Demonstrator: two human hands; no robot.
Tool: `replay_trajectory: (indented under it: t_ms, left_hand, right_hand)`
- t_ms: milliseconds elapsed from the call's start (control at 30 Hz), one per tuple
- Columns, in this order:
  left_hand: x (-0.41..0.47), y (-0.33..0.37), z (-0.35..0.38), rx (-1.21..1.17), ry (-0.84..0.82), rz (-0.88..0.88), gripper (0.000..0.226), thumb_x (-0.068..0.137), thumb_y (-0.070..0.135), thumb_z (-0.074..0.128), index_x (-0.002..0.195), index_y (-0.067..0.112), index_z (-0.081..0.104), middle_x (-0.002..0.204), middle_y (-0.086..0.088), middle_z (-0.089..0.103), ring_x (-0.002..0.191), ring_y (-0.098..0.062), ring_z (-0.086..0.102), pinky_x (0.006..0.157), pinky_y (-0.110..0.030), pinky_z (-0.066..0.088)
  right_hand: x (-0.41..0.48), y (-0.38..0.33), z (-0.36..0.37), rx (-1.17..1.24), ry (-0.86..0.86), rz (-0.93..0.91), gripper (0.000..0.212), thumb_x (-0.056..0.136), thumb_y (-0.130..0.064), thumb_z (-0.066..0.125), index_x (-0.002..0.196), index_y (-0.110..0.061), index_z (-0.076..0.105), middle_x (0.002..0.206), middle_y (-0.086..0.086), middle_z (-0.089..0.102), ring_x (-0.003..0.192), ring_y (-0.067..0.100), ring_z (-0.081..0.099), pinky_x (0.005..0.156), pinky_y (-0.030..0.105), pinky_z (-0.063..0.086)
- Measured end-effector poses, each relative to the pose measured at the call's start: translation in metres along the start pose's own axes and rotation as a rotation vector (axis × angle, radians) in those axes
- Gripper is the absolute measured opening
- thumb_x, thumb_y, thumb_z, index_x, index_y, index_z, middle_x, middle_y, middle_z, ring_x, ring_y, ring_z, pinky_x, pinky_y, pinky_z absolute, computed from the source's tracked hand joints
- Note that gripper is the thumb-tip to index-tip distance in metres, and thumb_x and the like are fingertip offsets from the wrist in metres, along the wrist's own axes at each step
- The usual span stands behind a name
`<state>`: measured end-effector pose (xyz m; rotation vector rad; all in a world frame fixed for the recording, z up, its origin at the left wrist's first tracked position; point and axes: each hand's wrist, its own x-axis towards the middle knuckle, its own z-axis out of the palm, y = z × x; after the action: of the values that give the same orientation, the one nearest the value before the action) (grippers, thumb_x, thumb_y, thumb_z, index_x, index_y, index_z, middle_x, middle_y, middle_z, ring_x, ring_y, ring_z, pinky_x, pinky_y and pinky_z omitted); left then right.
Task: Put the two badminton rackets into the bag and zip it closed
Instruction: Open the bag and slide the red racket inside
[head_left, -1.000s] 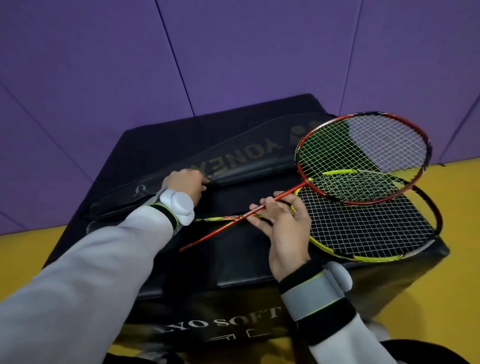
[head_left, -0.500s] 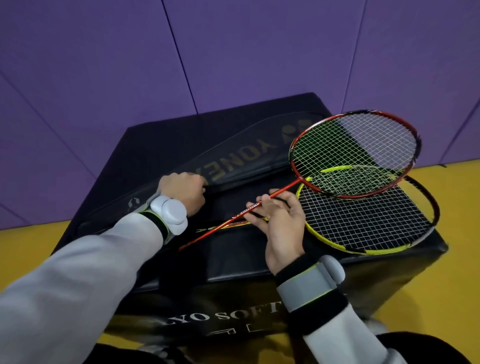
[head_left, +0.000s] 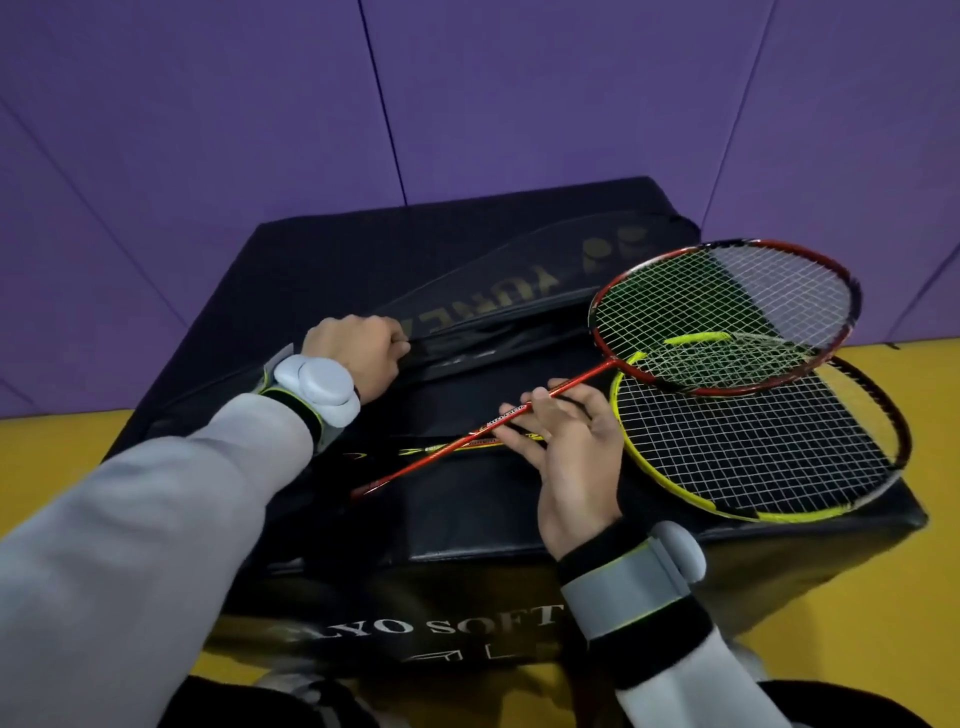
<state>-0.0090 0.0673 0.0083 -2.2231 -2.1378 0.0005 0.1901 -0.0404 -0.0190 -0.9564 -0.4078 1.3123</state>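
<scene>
A black racket bag (head_left: 498, 296) with gold lettering lies on a black padded block. My left hand (head_left: 358, 353) grips the edge of its upper flap and holds it lifted, showing the dark opening. My right hand (head_left: 566, 441) pinches the shafts of both rackets. The red racket (head_left: 722, 317) has its head raised over the block's right side. Under it, the yellow racket (head_left: 758, 457) lies flat with its head toward the block's right edge. Both handles point left, and their ends are dark against the bag, hard to make out.
The black padded block (head_left: 467, 525) stands on a yellow floor (head_left: 47, 457) against purple padded walls (head_left: 519, 104). White lettering runs along the block's front face. The racket heads reach out to the block's right edge.
My left hand has lifted the bag flap a little higher. The two rackets have shifted slightly left under my right hand.
</scene>
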Motion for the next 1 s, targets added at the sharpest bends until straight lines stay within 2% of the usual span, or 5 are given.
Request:
replay_trajectory:
  t_ms: [333,533,667,867,1000]
  left_hand:
    - [0.004,-0.005,0.01,-0.065,0.055,-0.047,0.028,0.102,0.041,0.04,0.111,0.03,0.063,0.103,-0.005,0.071,0.096,-0.034,0.063,0.078,-0.039,0.049]
    - [0.007,-0.003,0.012,-0.016,0.066,-0.042,0.03,0.103,0.04,0.038,0.114,0.026,0.062,0.101,-0.007,0.071,0.094,-0.034,0.064,0.075,-0.037,0.047]
    - [0.007,0.0,0.013,0.014,0.09,-0.049,0.03,0.104,0.038,0.038,0.115,0.024,0.062,0.103,-0.009,0.07,0.094,-0.035,0.063,0.07,-0.034,0.041]
    - [0.012,0.009,0.013,0.102,0.086,-0.066,0.031,0.104,0.035,0.04,0.116,0.019,0.063,0.103,-0.011,0.07,0.095,-0.036,0.063,0.068,-0.035,0.041]
    - [0.01,0.01,0.014,0.109,0.086,-0.092,0.03,0.104,0.034,0.041,0.117,0.02,0.063,0.103,-0.012,0.07,0.096,-0.037,0.064,0.068,-0.036,0.042]
  right_hand:
    - [-0.018,0.013,0.01,0.01,-0.015,0.074,0.008,0.098,-0.001,0.054,0.105,-0.002,0.057,0.086,0.015,0.062,0.074,0.025,0.073,0.064,0.035,0.061]
    - [-0.036,0.024,0.012,-0.014,-0.066,0.058,0.01,0.097,0.0,0.055,0.107,0.003,0.055,0.081,0.014,0.063,0.071,0.025,0.071,0.061,0.034,0.059]
    - [-0.044,0.03,0.015,-0.018,-0.099,0.078,0.011,0.096,-0.001,0.056,0.106,0.003,0.055,0.079,0.015,0.064,0.074,0.029,0.072,0.063,0.037,0.06]
    - [-0.048,0.028,0.016,-0.01,-0.102,0.101,0.012,0.096,-0.001,0.056,0.108,0.003,0.056,0.081,0.016,0.065,0.075,0.03,0.074,0.063,0.037,0.061]
    - [-0.05,0.028,0.015,0.0,-0.097,0.111,0.012,0.096,0.001,0.056,0.106,0.005,0.056,0.074,0.012,0.065,0.073,0.028,0.074,0.062,0.035,0.061]
